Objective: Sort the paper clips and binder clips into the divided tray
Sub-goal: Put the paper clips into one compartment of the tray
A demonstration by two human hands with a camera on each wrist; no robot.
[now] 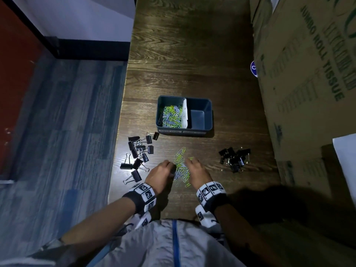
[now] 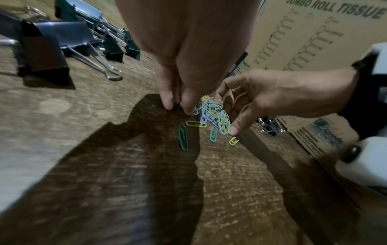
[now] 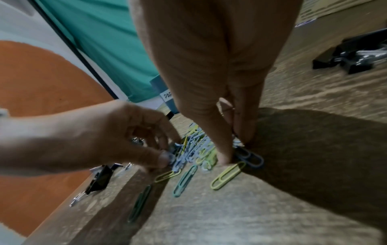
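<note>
A loose pile of green, yellow and pale blue paper clips (image 1: 181, 168) lies on the dark wooden table, near its front. My left hand (image 1: 163, 170) and right hand (image 1: 192, 168) close on the pile from either side, fingers curled round it and fingertips down on the wood. In the left wrist view my left hand (image 2: 180, 106) touches the pile (image 2: 211, 116), with the right hand (image 2: 228, 116) arched over it. A few single clips (image 3: 228, 175) lie apart in front. The blue divided tray (image 1: 209, 116) stands behind, paper clips in its left compartment (image 1: 172, 116), its right compartment (image 1: 198, 118) bare.
Black binder clips lie in two groups: one scattered at the left (image 1: 139, 151) by the table's left edge, one heaped at the right (image 1: 234, 158). A large cardboard box (image 1: 308, 74) walls the table's right side. Bare wood stretches behind the tray.
</note>
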